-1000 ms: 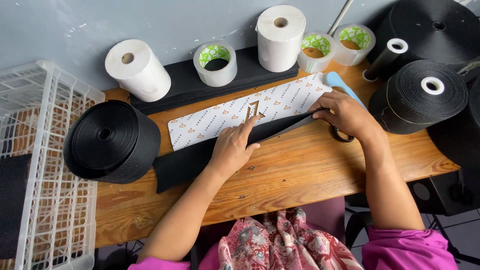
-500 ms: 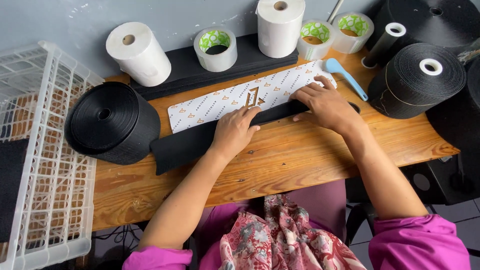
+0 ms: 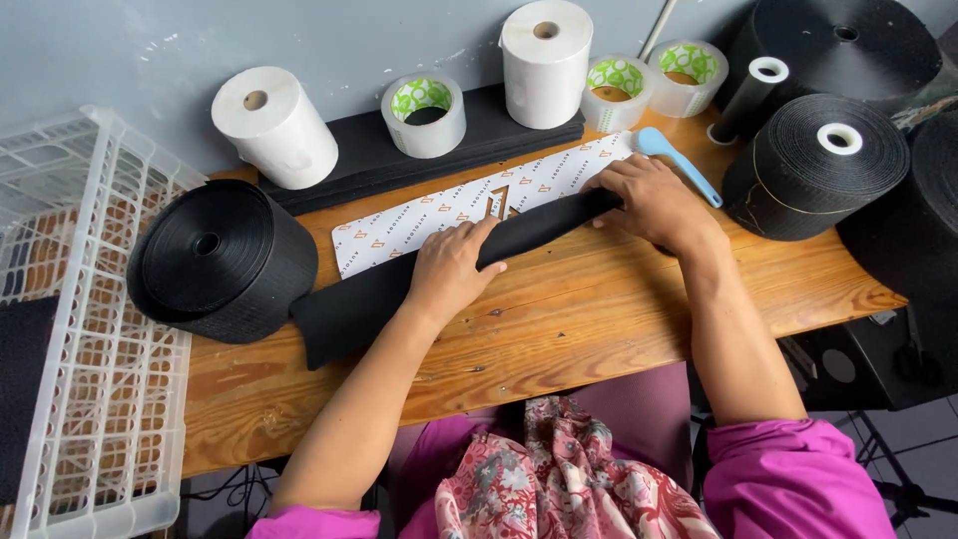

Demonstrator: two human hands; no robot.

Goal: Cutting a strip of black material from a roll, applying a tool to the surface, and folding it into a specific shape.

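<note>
I pressed my left hand (image 3: pixel 449 271) flat, fingers extended, on the black fabric strip (image 3: pixel 399 289) lying diagonally across the desk's middle. My right hand (image 3: pixel 654 200), loosely curled, held down the strip's far end over the printed white card (image 3: pixel 419 220), beside the blue spatula (image 3: pixel 679 160) near the desk's back edge.

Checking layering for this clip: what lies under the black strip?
Under the black strip lies a white patterned sheet along its upper edge, and the wooden table. Both hands press on the strip; how far the sheet runs beneath is hidden.
</note>
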